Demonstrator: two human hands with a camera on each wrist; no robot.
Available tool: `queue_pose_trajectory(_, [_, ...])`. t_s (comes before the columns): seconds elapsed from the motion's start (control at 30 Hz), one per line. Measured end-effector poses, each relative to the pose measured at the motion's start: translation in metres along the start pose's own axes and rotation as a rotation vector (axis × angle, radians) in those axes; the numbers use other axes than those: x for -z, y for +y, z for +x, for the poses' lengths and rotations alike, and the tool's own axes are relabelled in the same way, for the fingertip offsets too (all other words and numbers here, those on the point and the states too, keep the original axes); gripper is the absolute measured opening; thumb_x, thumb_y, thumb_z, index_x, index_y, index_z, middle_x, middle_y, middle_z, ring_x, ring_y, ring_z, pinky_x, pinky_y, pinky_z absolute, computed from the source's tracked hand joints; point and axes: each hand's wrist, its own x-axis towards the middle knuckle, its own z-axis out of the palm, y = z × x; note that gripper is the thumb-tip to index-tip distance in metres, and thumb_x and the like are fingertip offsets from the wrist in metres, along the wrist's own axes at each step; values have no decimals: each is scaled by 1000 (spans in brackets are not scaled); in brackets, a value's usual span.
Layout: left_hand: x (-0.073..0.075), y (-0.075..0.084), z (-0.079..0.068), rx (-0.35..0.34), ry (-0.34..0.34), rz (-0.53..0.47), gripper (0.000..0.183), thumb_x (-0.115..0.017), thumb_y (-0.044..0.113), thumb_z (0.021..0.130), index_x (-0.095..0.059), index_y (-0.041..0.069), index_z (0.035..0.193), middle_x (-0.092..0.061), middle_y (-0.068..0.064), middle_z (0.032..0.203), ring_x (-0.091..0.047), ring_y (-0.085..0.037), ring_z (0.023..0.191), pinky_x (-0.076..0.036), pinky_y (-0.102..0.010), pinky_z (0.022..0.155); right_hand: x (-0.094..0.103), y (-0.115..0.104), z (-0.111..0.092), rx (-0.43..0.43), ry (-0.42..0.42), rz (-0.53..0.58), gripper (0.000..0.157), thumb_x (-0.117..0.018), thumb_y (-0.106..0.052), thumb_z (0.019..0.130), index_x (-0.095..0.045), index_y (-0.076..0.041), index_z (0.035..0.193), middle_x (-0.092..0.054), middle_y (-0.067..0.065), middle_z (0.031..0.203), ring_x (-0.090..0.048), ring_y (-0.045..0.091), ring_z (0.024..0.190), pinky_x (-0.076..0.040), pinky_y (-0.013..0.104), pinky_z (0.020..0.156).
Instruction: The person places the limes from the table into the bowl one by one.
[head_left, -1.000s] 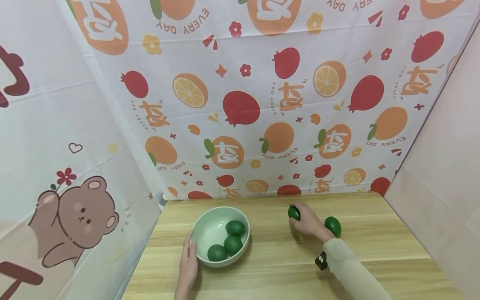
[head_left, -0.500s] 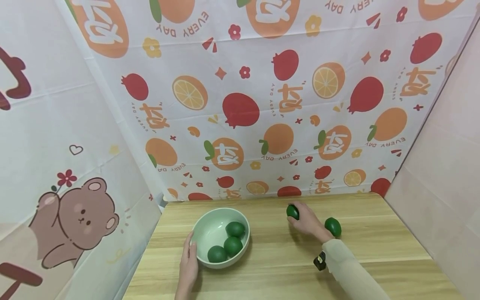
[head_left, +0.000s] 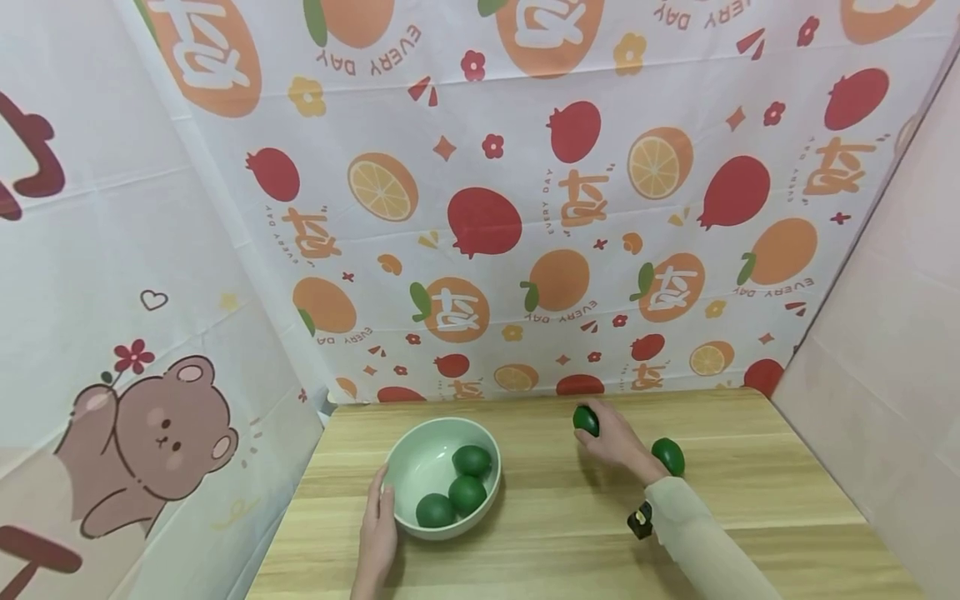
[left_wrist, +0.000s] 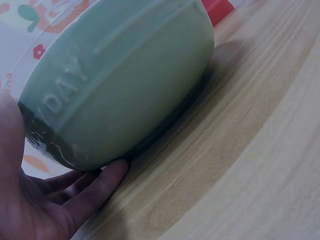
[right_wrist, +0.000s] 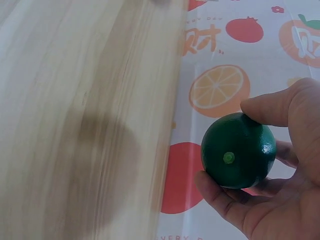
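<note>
My right hand (head_left: 611, 437) pinches a glossy dark green lime (right_wrist: 237, 150) between thumb and fingers; its pale stem end shows in the right wrist view. The lime appears raised a little off the wooden table, near the back edge. To the left stands a pale green bowl (head_left: 411, 467) with three limes inside, one of them a lime (head_left: 472, 460) by the right wall. At the bowl's left side my left hand (head_left: 377, 533) holds it, thumb near the rim and fingers against its lower wall in the left wrist view. Another lime (head_left: 668, 457) lies on the table beside my right wrist.
The wooden table (head_left: 555, 533) carries the bowl and limes. A fruit-printed cloth (head_left: 487, 125) hangs along its back edge. A bear-printed cloth (head_left: 247, 358) hangs on the left, and a pale wall (head_left: 885, 333) stands on the right.
My right hand with the lime has shifted very slightly left and away. My left hand and the bowl stay in place; the head view has moved slightly.
</note>
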Motion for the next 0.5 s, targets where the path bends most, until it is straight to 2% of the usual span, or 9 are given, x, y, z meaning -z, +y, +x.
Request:
queue_pose_trajectory(0.3, [0, 0, 0, 13, -2, -2, 58, -24, 51, 110, -16, 32, 164, -16, -14, 172, -17, -49, 155, -16, -73, 123, -2, -5, 4, 31, 7, 1, 50, -71, -16, 94, -54, -9, 141, -61, 17, 136, -61, 33, 119, -57, 54, 94])
queue_pose_trajectory(0.5, [0, 2, -1, 12, -5, 0, 59, -23, 51, 110, -16, 29, 164, -16, -15, 172, -17, -49, 155, -16, -72, 124, -4, -6, 4, 40, 4, 12, 50, -72, -15, 93, -54, -10, 140, -61, 17, 135, -61, 33, 117, -58, 53, 94])
